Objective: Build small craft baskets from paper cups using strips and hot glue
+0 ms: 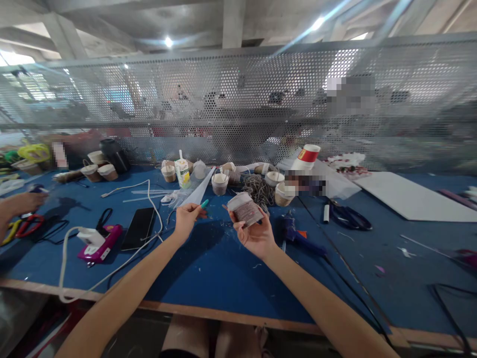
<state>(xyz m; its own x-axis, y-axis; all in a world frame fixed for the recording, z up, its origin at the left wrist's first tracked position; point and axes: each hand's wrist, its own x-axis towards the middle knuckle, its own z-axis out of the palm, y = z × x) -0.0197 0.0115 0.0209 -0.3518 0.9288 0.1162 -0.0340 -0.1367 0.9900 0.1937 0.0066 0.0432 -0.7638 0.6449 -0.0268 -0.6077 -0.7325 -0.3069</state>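
My right hand [258, 237] grips a small cup [245, 211] wrapped in brownish-grey, burlap-like material, tilted above the table. To its left and apart from it, my left hand [187, 222] has its fingers pinched together. A small teal piece [204, 204] shows at those fingertips; whether it is held or worn as a finger cap I cannot tell. Just behind the held cup lies a tangled heap of grey-brown cord [259, 189]. Similar wrapped cups with white rims, such as one cup [219, 184], stand behind my hands. A blue glue gun [303, 237] rests right of my right hand.
A phone [138, 228], a purple power strip [100, 244] and a white cable [156, 211] lie at left. Dark-handled scissors [350, 216] and a white board [417, 196] are at right. A perforated metal screen [208, 104] borders the back. Another person's hand [28, 203] reaches in at far left.
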